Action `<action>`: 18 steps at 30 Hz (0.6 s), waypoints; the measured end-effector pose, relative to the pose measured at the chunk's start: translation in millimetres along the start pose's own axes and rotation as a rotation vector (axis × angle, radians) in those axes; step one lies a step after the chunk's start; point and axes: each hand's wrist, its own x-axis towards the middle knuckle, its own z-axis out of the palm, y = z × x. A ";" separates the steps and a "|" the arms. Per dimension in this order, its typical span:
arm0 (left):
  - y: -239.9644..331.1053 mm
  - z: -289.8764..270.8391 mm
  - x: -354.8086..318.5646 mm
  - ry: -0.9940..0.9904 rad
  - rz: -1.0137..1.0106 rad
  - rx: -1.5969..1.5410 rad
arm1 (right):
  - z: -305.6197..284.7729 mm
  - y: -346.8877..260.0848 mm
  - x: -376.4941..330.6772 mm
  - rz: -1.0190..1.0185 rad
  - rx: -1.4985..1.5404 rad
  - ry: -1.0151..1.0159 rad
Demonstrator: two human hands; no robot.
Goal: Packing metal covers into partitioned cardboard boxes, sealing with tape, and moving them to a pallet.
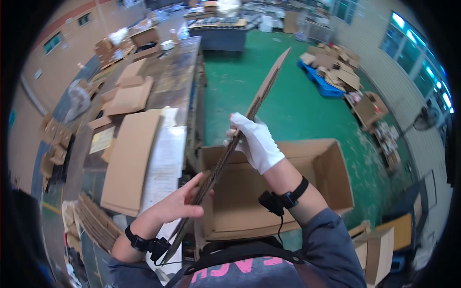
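Note:
A thin stack of brown cardboard sheets [218, 168], seen nearly edge-on, runs slanting from low left to upper right in front of me. My right hand [257, 144], in a white glove, grips it around the middle of its length. Bare and ungloved, my left hand [180, 204] is at the lower part of the stack, its thumb and index finger spread apart. Some of its other fingers are hidden behind the cardboard. Under my right forearm stands a large open cardboard box [331, 173], which appears bare inside where I can see.
At left, a long worktable [168, 86] carries a flattened carton [132, 163], white paper sheets [165, 158] and an opened small carton [129, 96]. A blue pallet [329, 89] with cardboard scraps sits at far right. A fan [426, 119] stands by the right wall.

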 end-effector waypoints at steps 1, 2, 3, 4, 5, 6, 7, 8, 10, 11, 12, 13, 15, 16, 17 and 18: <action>-1.1 9.1 20.3 -0.124 -0.206 -0.218 | -20.1 -11.2 -4.0 -0.032 -0.028 0.026; 0.0 19.9 35.3 -0.244 -0.426 -0.423 | -39.4 -22.3 -11.8 -0.059 -0.050 0.048; -7.5 25.1 44.3 -0.247 -0.437 -0.413 | -69.9 -28.2 -14.4 -0.036 -0.095 -0.015; -20.2 30.0 50.1 -0.129 -0.443 -0.419 | -102.5 -35.4 -24.3 0.003 -0.173 0.033; -22.8 39.0 55.7 -0.045 -0.467 -0.515 | -130.7 -48.1 -41.4 0.084 -0.289 0.008; -24.0 46.0 62.5 0.045 -0.490 -0.608 | -159.6 -60.1 -60.7 0.166 -0.403 -0.022; -33.7 43.2 67.7 0.149 -0.542 -0.566 | -189.7 -62.5 -78.7 0.209 -0.472 -0.024; -43.0 43.5 76.5 0.244 -0.589 -0.526 | -220.1 -67.3 -101.9 0.249 -0.549 -0.020; -36.1 55.2 101.4 0.347 -0.825 -0.572 | -270.2 -74.5 -148.2 0.440 -0.551 0.009; -56.4 42.7 105.2 0.286 -0.842 -0.497 | -289.4 -76.0 -165.9 0.525 -0.498 0.080; -82.6 25.7 105.0 0.238 -0.854 -0.425 | -307.5 -76.5 -173.5 0.611 -0.449 0.136; -92.7 24.2 115.2 0.268 -0.928 -0.316 | -327.2 -76.2 -178.6 0.624 -0.445 0.141; -134.7 0.9 130.4 0.239 -0.984 0.167 | -357.8 -70.3 -178.4 0.666 -0.454 0.106; -135.3 3.5 148.5 0.097 -1.033 0.321 | -365.0 -73.7 -176.9 0.650 -0.485 0.122; -125.0 10.7 166.3 0.003 -1.033 0.460 | -371.0 -78.2 -179.8 0.692 -0.559 0.061; -113.1 14.7 177.4 -0.079 -1.026 0.602 | -373.5 -83.9 -178.1 0.729 -0.634 -0.014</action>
